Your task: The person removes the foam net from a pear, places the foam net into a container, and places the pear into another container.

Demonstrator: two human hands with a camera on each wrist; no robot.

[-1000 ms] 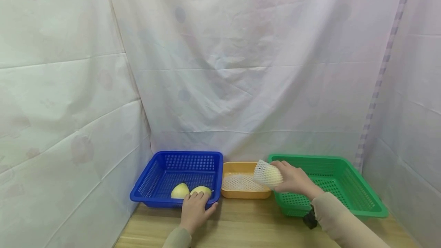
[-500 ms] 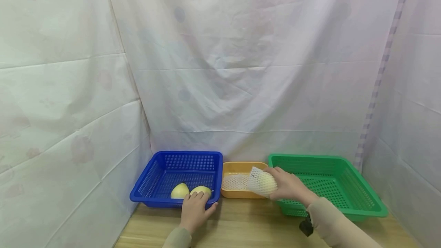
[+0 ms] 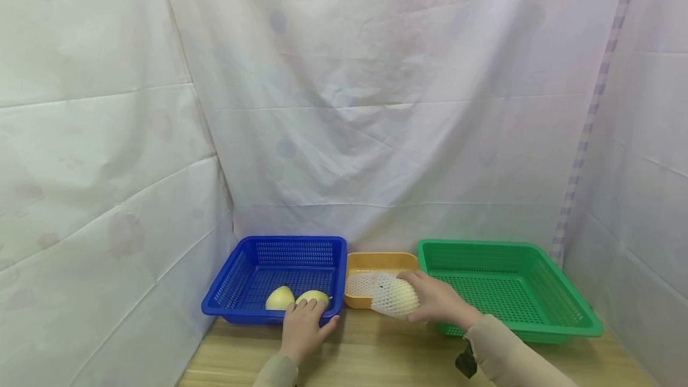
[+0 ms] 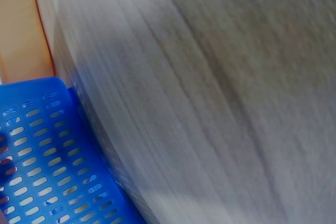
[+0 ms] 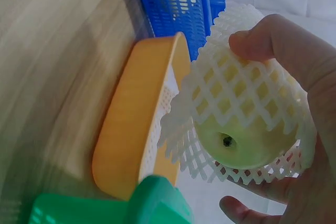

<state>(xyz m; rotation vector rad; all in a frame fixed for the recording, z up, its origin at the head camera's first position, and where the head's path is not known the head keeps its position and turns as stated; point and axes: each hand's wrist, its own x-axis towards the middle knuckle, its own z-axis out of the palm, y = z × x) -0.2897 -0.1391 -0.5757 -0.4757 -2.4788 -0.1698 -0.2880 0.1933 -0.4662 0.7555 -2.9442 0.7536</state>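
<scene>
My right hand [image 3: 434,298] grips a pale yellow-green pear [image 5: 244,142] wrapped in a white foam net [image 3: 395,296]. The thumb presses on the net, and the pear's blossom end shows through the net's open end in the right wrist view. They hang just in front of the orange basket [image 3: 383,260]. My left hand [image 3: 306,326] lies over the front rim of the blue basket [image 3: 290,240], its fingertips on a bare pear [image 3: 313,296] and its thumb spread outside the rim. Another bare pear [image 3: 280,298] sits to its left. The left wrist view leaves the hand mostly out.
A green basket [image 3: 500,246] stands on the right, beside the orange one, on a wooden table [image 3: 371,354]. White foam netting [image 3: 361,284] lies in the orange basket. White cloth [image 3: 376,106] hangs behind and at both sides.
My right hand has carried the netted pear left and down, from the green basket's left edge to the front of the orange basket. The left hand has stayed in place.
</scene>
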